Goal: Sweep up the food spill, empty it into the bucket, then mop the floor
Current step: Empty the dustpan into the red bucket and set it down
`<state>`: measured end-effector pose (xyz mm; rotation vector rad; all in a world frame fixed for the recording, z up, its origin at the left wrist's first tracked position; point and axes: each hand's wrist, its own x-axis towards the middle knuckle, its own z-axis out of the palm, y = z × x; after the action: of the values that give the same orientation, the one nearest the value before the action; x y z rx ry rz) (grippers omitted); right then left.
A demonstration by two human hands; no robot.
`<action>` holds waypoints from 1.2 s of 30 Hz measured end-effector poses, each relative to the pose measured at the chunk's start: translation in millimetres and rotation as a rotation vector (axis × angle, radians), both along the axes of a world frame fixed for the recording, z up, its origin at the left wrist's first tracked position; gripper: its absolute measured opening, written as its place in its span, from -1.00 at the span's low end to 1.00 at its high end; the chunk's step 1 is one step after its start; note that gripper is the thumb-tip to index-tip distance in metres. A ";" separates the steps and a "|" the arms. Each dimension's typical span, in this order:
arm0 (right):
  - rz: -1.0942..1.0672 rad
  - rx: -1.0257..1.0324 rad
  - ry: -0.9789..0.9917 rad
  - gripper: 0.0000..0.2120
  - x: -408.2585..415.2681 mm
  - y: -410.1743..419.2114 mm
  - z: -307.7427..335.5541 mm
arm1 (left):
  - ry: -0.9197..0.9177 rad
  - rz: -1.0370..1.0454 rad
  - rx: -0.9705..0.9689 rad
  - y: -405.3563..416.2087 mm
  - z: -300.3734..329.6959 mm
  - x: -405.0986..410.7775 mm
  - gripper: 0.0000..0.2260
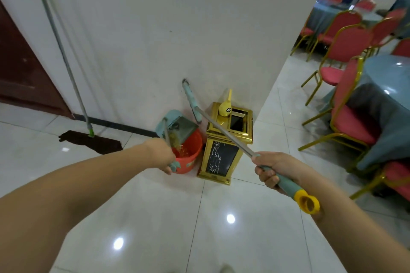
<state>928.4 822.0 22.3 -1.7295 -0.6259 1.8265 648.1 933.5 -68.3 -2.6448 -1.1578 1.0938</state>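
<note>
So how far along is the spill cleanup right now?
Sweeping looks done. In hand: the left hand tips the dustpan over the orange bucket, food falling in, while the right hand holds the broom. Left: mopping; the mop leans against the wall.

We reach both bare arms forward. Our left hand [165,157], toward eleven o'clock, curls round a thin handle. Our right hand [274,172], toward one o'clock, grips a thicker handle, knuckles up, forearm running back toward five o'clock.

Dustpan [177,127] above bucket [188,150]
</note>
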 end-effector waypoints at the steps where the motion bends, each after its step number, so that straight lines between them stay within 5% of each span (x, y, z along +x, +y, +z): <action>1: -0.009 -0.006 0.001 -0.92 -1.4 -2.6 -1.1 | 0.028 -0.012 -0.014 -1.3 -0.4 -1.7 -0.62; 20: -0.007 -0.050 0.085 -0.86 -32.1 0.3 -2.4 | 0.189 0.041 -0.126 -29.0 -59.9 -61.4 -0.63; 36: -0.051 -0.095 0.113 -0.90 -41.8 14.6 -2.5 | 0.029 0.074 -0.056 -14.9 -40.6 -67.6 -0.64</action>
<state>886.6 836.6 19.8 -1.6722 -0.4528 1.9304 580.5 918.6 -108.9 -2.6372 -1.2472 1.1900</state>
